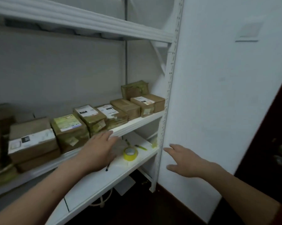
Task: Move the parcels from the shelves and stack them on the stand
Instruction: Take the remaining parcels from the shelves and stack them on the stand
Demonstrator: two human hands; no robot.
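A storeroom is suggested by white metal shelving (167, 98) lined with labelled cardboard parcels (91, 117), packing tape (130, 154) kept below.

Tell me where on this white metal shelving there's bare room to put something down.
The lower white shelf is bare on the near side of the yellow tape roll and black pen. The middle shelf is crowded: brown cardboard parcels run end to end, leaving only a narrow front strip at its right end.
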